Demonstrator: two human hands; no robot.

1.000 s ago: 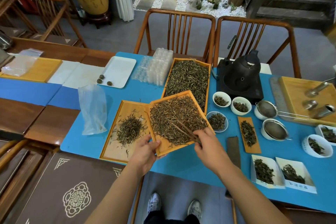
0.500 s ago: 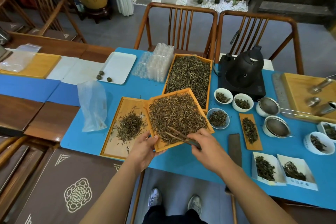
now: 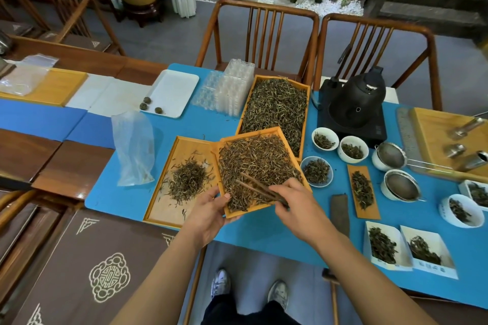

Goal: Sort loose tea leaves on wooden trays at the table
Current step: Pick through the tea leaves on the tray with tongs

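My left hand grips the near corner of a small wooden tray heaped with loose tea leaves and holds it tilted above the table. My right hand is closed on dark wooden tweezers, whose tips rest in the leaves near the tray's front left. Under the raised tray's left side lies a flat wooden tray with a small pile of sorted leaves. Behind both stands a long wooden tray full of tea.
A clear plastic bag stands left of the trays. Right of them are white bowls of tea, a small wooden board, strainers, a black kettle and paper dishes. A white tray and plastic containers sit behind.
The tweezers' tips have slid left and nearer across the leaves, toward my left hand. The held tray stays in my left hand, slightly shifted.
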